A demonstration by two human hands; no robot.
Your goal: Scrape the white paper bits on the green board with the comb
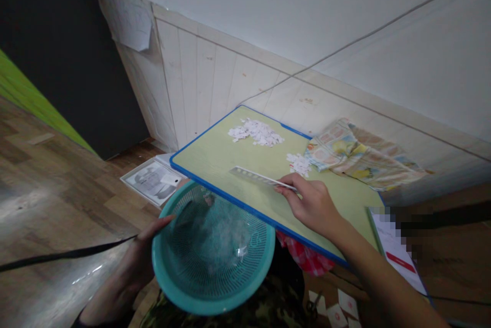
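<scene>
My left hand (143,251) grips the left rim of a teal plastic colander (213,306), thumb over the edge and the other fingers hidden. The colander rests on my lap. Inside it lies a whitish, translucent heap (222,233) too blurred to name. My right hand (312,202) is closed on one end of a thin, flat white strip (261,178) with a row of pale patches along it, pinched between thumb and fingers. The strip is held over a yellow-green tabletop (215,156) with a blue edge. Small white paper-like bits form a larger pile (257,132) and a smaller pile (298,164) there.
A patterned cloth (356,156) lies at the table's back right. A white box with a picture (155,180) sits on the floor at left. A white booklet (397,251) is at the right edge. Small white cards (337,315) lie below. A cable (345,45) crosses the wall.
</scene>
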